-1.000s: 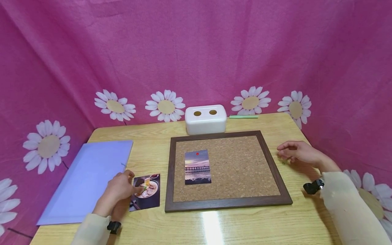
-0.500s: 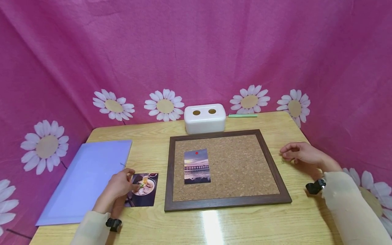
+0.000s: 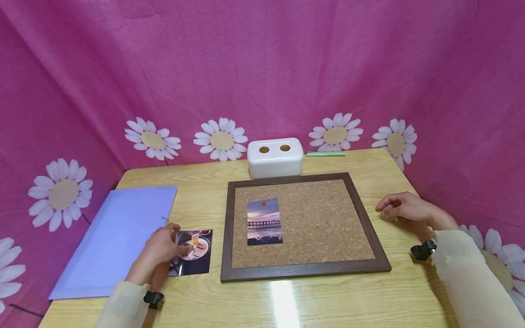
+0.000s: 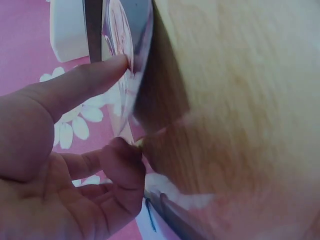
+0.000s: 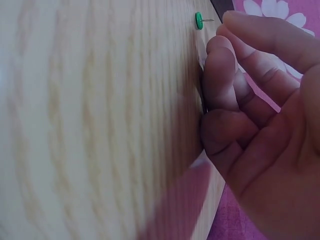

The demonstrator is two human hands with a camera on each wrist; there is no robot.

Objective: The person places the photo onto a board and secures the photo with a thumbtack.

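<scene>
My left hand (image 3: 157, 253) holds a photo of a ramen bowl (image 3: 201, 262) at its left side, the thumb over the picture. In the left wrist view the photo (image 4: 142, 30) curves up from the table, and the curled fingers are at its corner. Beyond the table's middle, my right hand (image 3: 406, 207) rests low by the right edge with loosely bent fingers and nothing between them. A green thumbtack (image 5: 199, 20) lies just beyond its fingertips, pin pointing sideways. The framed corkboard (image 3: 324, 223) lies between the hands, bearing a sunset pier photo (image 3: 264, 228) under a red thumbtack (image 3: 264, 204).
A lilac folder (image 3: 119, 237) lies at the left of the table, partly behind my left hand. A white box with two round holes (image 3: 275, 164) stands behind the corkboard. Beside it lies a green pen (image 3: 326, 154). A pink flowered curtain (image 3: 262, 68) surrounds the table.
The ramen photo has slid slightly left and up with my left hand's grip. My right hand has shifted a little right and down, its fingers closer together.
</scene>
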